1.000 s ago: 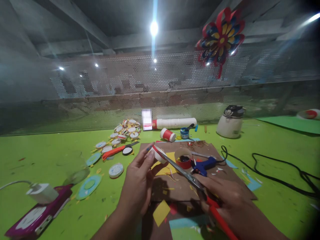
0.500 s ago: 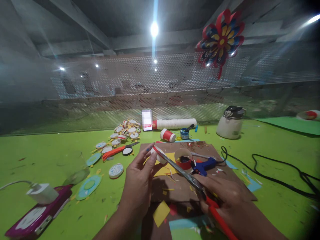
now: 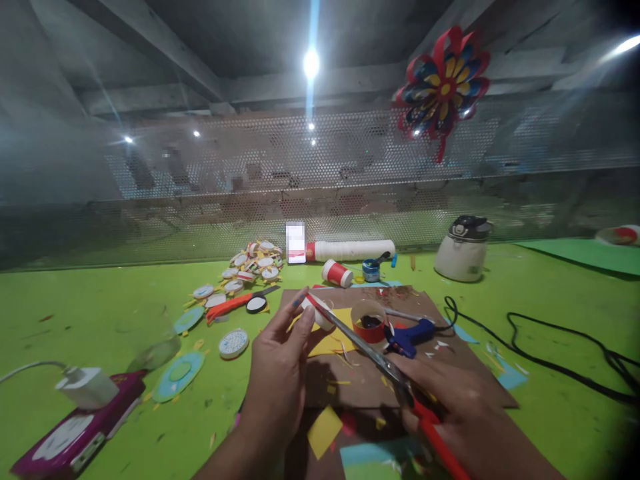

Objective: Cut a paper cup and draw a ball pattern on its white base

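Observation:
My left hand pinches a small white paper-cup piece with a red band between thumb and fingers. My right hand grips the red handles of the scissors, whose long metal blades reach up to the red band. How far the blades are parted is hard to make out. Beneath the hands lies a brown cardboard sheet with a yellow paper on it. Just beyond the blades are a red-and-brown cup ring and a blue glue gun.
Left are a heap of round paper pieces, an orange-handled cutter and a purple power strip. Behind stand a lit phone, stacked cups and a kettle. A black cord loops at right. Perforated mesh borders the back.
The view has shifted slightly, so things appear a little lower and farther right. Both hands keep nearly the same pose, with the scissors still at the red band.

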Available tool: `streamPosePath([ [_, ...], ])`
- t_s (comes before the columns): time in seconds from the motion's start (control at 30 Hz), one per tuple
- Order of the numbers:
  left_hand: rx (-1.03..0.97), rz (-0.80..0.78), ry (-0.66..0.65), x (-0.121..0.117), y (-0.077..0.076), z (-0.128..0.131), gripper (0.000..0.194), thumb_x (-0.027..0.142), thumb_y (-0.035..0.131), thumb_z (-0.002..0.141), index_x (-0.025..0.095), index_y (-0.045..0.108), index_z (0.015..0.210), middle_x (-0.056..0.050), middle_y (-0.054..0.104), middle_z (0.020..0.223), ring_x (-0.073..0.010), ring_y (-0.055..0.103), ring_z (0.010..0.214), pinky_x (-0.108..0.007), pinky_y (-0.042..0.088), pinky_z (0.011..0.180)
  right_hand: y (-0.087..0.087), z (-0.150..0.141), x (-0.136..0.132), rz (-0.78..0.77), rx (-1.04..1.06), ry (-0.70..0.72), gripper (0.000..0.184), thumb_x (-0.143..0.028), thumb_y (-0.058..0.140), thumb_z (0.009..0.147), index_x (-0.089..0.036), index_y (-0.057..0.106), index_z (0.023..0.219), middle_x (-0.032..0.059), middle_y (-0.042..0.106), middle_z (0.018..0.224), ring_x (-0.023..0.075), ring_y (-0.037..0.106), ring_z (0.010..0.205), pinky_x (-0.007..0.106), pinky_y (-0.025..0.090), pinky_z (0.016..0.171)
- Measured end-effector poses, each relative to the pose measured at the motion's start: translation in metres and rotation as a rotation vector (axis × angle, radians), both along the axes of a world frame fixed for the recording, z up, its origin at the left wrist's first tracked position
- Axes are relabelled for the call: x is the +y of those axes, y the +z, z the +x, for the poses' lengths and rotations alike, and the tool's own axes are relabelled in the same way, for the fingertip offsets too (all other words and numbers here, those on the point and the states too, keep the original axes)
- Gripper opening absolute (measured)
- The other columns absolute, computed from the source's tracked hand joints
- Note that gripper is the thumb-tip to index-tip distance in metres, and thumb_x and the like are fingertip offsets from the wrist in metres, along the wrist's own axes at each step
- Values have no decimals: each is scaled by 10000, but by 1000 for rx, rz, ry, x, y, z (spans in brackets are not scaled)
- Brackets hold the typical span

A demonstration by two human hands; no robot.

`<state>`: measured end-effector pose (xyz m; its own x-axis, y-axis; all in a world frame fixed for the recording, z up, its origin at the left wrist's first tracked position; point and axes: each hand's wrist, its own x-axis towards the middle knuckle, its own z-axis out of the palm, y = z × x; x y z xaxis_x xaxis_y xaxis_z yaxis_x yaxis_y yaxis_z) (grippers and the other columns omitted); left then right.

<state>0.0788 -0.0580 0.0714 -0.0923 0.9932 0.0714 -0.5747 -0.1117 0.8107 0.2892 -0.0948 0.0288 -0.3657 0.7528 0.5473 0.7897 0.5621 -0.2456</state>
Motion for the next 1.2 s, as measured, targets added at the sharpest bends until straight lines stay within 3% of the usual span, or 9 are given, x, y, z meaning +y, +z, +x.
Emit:
streamPosePath([
  [0.5,23,-12,-23,1,-4,-1,454,357,857,719,215,760,1139,-88,775,1092,-228,749,934,-283,602,797,0,2,-1,-52,27,6,467,-112,616,792,-222,695,1239,99,781,1097,251,752,977,356,624,804],
  [0.67,10,-29,-5,1,-3,-1,406,293,871,709,216,769,1095,-65,784,1057,-176,750,867,-214,590,723,2,-1,-2,-18,21,6,393,-142,633,810,-178,715,1193,121,785,1075,256,757,957,357,631,781],
  [0.83,19,13,-8,0,-3,-2,381,274,850,731,200,770,1096,-71,773,1088,-188,741,924,-252,590,813,2,0,-1,-3,26,10,400,-137,615,806,-199,723,1186,96,792,1049,247,761,929,344,632,768],
  [1.07,-32,-9,-20,7,-5,-6,349,275,813,768,221,755,1108,-64,771,1073,-187,712,973,-263,580,809,-1,1,-2,1,52,-8,418,-128,595,785,-209,728,1173,81,793,995,251,756,898,357,625,746],
  [1.2,-3,5,-70,10,-7,-8,248,295,805,778,164,775,986,-83,767,1065,-177,705,960,-256,557,880,1,1,-1,9,29,-25,407,-126,552,786,-186,732,1146,93,791,969,250,758,871,361,624,717],
])
